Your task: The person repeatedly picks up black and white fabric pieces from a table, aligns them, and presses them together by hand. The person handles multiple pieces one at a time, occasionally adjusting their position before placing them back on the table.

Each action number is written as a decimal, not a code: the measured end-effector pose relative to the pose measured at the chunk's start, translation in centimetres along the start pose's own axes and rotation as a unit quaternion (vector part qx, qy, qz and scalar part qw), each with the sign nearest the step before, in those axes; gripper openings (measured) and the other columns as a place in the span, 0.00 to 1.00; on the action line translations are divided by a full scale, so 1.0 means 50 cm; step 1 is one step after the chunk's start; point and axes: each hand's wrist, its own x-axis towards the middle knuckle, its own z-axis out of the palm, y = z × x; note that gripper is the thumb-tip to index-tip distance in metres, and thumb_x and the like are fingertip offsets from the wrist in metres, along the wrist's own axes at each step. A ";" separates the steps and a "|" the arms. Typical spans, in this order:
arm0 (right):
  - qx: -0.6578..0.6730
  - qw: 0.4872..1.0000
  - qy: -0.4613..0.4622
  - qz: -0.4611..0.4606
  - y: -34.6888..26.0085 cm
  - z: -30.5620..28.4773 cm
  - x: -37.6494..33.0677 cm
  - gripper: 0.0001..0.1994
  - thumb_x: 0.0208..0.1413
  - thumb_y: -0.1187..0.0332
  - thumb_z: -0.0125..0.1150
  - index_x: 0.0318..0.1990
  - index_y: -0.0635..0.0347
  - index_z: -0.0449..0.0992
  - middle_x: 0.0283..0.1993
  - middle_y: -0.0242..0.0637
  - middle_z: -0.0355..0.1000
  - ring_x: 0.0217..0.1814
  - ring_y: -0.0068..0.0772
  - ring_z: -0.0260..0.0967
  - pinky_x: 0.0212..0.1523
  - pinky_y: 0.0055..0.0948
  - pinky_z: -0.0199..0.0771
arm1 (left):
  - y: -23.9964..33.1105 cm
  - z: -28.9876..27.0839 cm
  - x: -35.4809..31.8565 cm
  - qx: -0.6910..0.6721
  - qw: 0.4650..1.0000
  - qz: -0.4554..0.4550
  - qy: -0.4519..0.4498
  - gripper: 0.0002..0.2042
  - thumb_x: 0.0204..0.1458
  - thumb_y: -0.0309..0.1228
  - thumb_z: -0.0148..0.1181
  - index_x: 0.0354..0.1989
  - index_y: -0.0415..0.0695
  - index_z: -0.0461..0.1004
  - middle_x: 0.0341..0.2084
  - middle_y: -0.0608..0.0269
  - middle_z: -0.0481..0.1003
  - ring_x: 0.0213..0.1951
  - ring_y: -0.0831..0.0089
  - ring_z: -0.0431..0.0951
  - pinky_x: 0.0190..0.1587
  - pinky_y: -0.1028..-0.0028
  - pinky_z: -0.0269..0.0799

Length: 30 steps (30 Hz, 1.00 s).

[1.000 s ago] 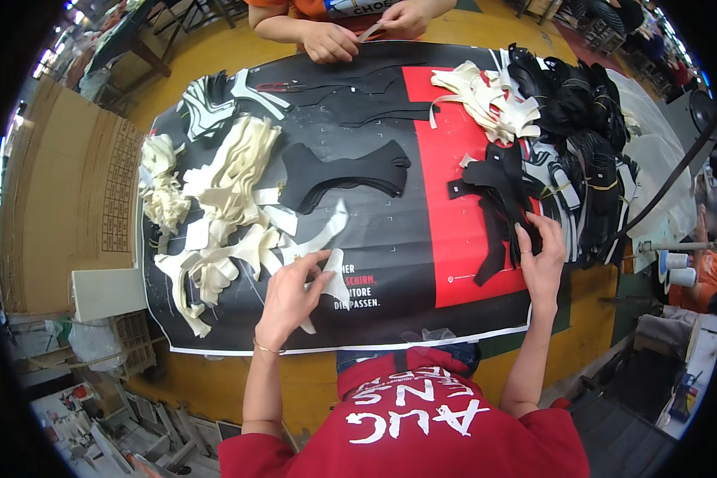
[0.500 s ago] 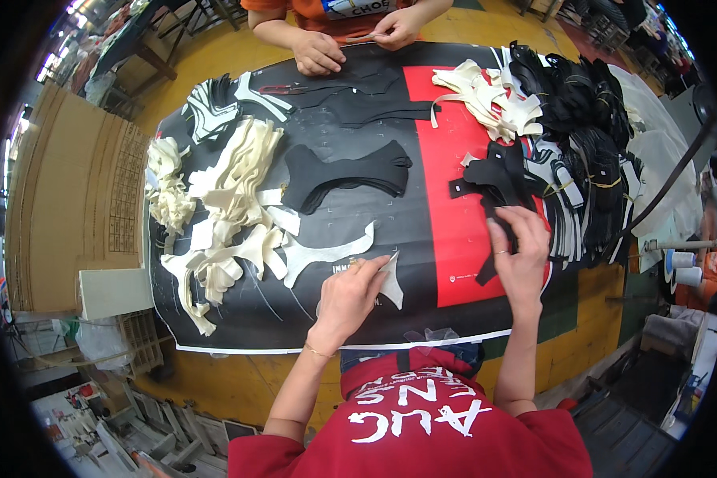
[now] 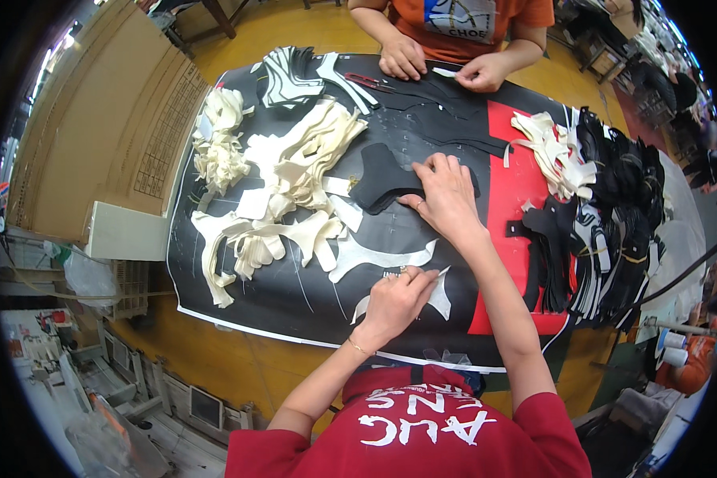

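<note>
My left hand (image 3: 396, 301) is low over the table, its fingers closed at the tip of a white curved fabric piece (image 3: 440, 299). Part of that piece is hidden beneath the hand. My right hand (image 3: 448, 199) reaches forward onto a stack of black cut fabric pieces (image 3: 381, 177), touching it with thumb and fingers apart. Another white curved piece (image 3: 374, 256) lies flat between the two hands. Left of it are piles of cream fabric pieces (image 3: 315, 147). More black cut pieces (image 3: 550, 231) lie on the red strip at the right.
Across the table (image 3: 239, 315) a co-worker's hands (image 3: 482, 73) hold a small white piece. Red-handled snips (image 3: 369, 82) lie near them. Striped black-and-white pieces (image 3: 289, 76) are at the far left, black bundles (image 3: 623, 187) at the right. A cardboard sheet (image 3: 95, 119) stands beside the left edge.
My right hand has moved left from the black pieces on the red strip to the black stack mid-table. My left hand stays at the white piece. The view has shifted.
</note>
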 end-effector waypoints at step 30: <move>0.470 0.863 -0.022 0.185 0.081 -0.088 -0.020 0.20 0.53 0.76 0.71 0.54 0.68 0.77 0.47 0.38 0.79 0.50 0.25 0.74 0.55 0.26 0.73 | -0.006 -0.001 -0.007 0.016 1.000 0.008 -0.012 0.10 0.54 0.31 0.66 0.44 0.48 0.80 0.27 0.66 0.71 0.20 0.72 0.73 0.26 0.73 0.70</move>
